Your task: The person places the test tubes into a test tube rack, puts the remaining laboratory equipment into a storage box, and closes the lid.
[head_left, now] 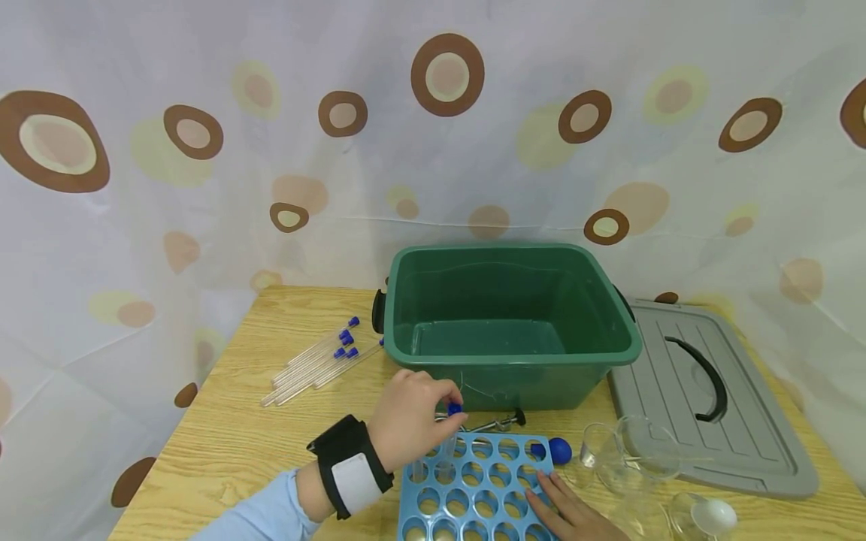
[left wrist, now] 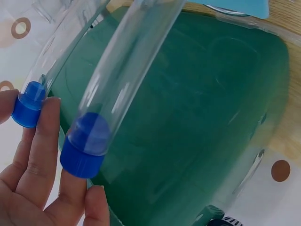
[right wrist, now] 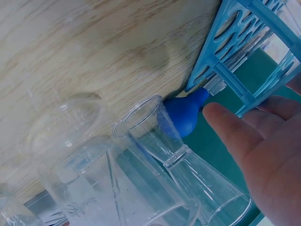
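My left hand [head_left: 409,421] pinches the blue cap [head_left: 454,409] of a clear test tube, which stands upright in the back left of the light-blue rack [head_left: 471,488]. In the left wrist view the pinched blue cap [left wrist: 26,112] sits between thumb and fingers. A second capped tube [left wrist: 82,155] is right beside it, its cap close to the other fingers. My right hand [head_left: 575,518] rests on the rack's right edge with straight fingers. By its thumb in the right wrist view lies a blue rubber bulb [right wrist: 181,115].
A green bin [head_left: 514,359] stands behind the rack, with a metal clamp [head_left: 497,426] between them. Several blue-capped tubes [head_left: 318,364] lie at left. Clear glassware [head_left: 639,458] crowds the right, before a grey lid [head_left: 690,406] with a black handle.
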`<state>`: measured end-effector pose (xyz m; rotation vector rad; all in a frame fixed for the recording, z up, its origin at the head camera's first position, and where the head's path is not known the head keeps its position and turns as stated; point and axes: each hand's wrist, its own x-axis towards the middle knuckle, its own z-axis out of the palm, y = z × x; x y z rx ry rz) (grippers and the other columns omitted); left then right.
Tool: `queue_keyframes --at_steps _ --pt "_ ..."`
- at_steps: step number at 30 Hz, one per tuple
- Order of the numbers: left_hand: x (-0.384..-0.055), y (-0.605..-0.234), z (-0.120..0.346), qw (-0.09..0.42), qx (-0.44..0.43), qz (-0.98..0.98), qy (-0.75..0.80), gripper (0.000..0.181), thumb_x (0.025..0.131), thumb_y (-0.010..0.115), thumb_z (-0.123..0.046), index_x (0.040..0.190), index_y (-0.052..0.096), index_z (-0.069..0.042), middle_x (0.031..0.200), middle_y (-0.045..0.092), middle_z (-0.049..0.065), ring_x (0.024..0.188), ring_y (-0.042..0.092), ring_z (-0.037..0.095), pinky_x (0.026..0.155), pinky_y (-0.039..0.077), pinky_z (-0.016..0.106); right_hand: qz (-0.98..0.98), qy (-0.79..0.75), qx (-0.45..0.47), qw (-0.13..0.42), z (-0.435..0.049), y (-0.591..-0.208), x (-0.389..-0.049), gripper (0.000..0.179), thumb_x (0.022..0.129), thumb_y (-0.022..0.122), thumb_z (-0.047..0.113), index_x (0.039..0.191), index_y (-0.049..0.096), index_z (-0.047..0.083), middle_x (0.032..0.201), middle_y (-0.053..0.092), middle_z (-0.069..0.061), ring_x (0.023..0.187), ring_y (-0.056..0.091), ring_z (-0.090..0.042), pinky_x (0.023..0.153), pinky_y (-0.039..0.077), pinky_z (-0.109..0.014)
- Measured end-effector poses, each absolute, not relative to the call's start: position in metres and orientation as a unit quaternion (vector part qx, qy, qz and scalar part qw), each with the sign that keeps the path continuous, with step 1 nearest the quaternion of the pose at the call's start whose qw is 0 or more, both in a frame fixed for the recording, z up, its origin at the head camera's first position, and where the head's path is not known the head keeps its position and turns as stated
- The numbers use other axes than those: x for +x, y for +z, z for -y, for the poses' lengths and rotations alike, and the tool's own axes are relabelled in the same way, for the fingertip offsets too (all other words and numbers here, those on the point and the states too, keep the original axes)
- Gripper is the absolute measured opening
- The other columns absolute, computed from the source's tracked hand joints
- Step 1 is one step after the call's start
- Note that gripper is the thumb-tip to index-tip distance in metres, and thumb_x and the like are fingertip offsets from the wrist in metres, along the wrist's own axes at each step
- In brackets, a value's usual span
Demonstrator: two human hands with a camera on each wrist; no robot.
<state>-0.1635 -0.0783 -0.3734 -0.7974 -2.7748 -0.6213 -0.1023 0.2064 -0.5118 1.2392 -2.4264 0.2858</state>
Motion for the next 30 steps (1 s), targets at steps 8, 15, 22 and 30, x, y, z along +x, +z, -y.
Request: queue_keyframes --at_steps 8,15,22,30 --pt "-0.165 -0.378 0.077 0.081 -0.269 0.938 -0.201 0.012 0.082 0.071 -0.031 0.083 0.07 -0.019 0.071 0.067 -0.009 0.069 0.056 0.005 0.076 0.044 0.03 0.868 0.098 0.444 0.201 -0.207 -0.513 -0.102 0.092 0.082 0.06 0.056 0.15 0.005 0.027 0.157 -0.009 0.01 0.143 -0.009 0.0 0.087 0.042 -0.012" --pt "-0.167 -0.382 0.078 0.069 -0.263 0.939 -0.21 0.012 0.082 0.07 -0.03 0.083 0.07 -0.019 0.072 0.067 -0.009 0.071 0.057 0.005 0.082 0.043 0.034 0.867 0.102 0.444 0.2 -0.207 -0.512 -0.102 0.092 0.082 0.061 0.055 0.15 0.006 0.027 0.157 -0.008 0.01 0.143 -0.009 0.0 0.084 0.045 -0.015" --pt "-0.169 -0.384 0.078 0.069 -0.262 0.939 -0.212 0.011 0.083 0.07 -0.029 0.085 0.07 -0.018 0.075 0.068 -0.008 0.073 0.059 0.006 0.081 0.044 0.034 0.865 0.105 0.454 0.185 -0.208 -0.509 -0.103 0.089 0.086 0.055 0.056 0.15 0.003 0.026 0.157 -0.012 0.009 0.142 -0.012 0.0 0.073 0.053 -0.027" --pt "-0.172 -0.375 0.091 0.133 -0.239 0.928 -0.254 0.014 0.083 0.069 -0.029 0.087 0.07 -0.015 0.081 0.07 -0.004 0.073 0.061 0.01 0.073 0.046 0.028 0.869 0.112 0.453 0.165 -0.207 -0.507 -0.102 0.092 0.084 0.06 0.054 0.15 0.002 0.027 0.156 -0.014 0.011 0.142 -0.014 0.001 0.072 0.054 -0.03"
